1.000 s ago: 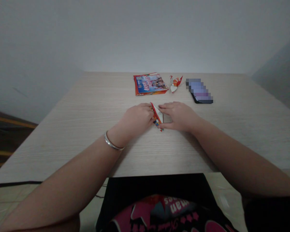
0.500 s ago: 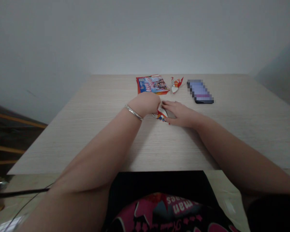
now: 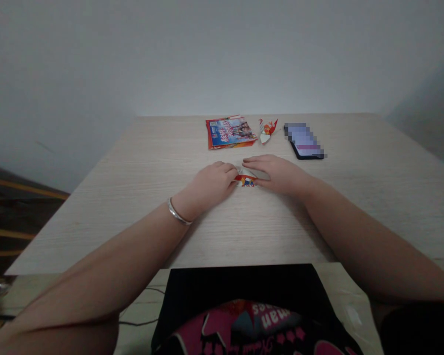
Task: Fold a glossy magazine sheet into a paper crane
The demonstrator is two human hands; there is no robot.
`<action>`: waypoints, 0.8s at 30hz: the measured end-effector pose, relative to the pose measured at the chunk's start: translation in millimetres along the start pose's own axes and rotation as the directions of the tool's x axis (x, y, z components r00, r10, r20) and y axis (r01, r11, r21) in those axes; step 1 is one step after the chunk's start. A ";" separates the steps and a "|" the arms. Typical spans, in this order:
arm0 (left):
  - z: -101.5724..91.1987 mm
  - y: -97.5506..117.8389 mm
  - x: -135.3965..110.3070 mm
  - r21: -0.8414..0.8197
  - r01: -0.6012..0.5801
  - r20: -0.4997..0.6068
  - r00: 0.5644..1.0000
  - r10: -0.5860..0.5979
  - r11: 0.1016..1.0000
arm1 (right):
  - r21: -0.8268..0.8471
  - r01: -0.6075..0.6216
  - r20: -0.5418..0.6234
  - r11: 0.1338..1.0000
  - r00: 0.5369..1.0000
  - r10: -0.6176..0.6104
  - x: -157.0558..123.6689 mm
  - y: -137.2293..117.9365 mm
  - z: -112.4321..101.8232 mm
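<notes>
My left hand (image 3: 211, 184) and right hand (image 3: 278, 174) meet over a small folded paper (image 3: 246, 179) lying flat on the table (image 3: 140, 162) – white on top, with red, orange and blue print at its near edge. The fingers of my right hand are stretched out and loose, laid flat across the paper's right part and grasping nothing. The fingers of my left hand are curled in, their tips against the paper's left edge; whether they pinch it or only press on it, I cannot tell. A silver bracelet (image 3: 178, 213) sits on my left wrist, well back from those fingertips. Beyond my fingers, farther up the table, lies a thin stack of colourful printed sheets (image 3: 230, 132), and just to its right a small folded paper figure (image 3: 267, 130) in red and white with points sticking up. Beyond my right fingers and a little to their right lies a dark phone (image 3: 305, 143) – its screen is blurred.
</notes>
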State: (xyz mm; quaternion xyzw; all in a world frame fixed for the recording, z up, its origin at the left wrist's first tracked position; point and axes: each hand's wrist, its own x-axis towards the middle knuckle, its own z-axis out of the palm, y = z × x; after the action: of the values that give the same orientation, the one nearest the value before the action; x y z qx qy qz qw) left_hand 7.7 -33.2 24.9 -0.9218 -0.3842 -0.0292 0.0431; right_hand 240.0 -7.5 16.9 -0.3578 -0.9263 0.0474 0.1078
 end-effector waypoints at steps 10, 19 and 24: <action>-4.6 4.0 -1.6 0.051 -0.126 0.067 0.990 0.122 0.991 | -0.237 0.119 0.110 0.964 0.989 -0.095 0.6 -20.6 -5.7; 28.1 0.6 -7.8 0.056 -0.129 -0.005 0.992 0.130 0.990 | -0.086 0.026 0.082 0.996 0.996 -0.019 -18.0 1.6 31.3; 27.8 -6.7 -3.7 -0.014 -0.088 0.061 0.994 0.089 0.996 | 0.025 0.003 0.113 1.000 0.994 -0.006 -16.3 21.7 33.4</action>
State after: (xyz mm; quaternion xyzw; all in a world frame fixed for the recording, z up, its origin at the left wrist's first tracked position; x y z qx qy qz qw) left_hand 0.9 -28.2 -2.7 -0.9386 -0.3439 -0.0008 0.0275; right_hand 258.1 -2.7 -21.9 -0.3510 -0.9311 0.0789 0.0596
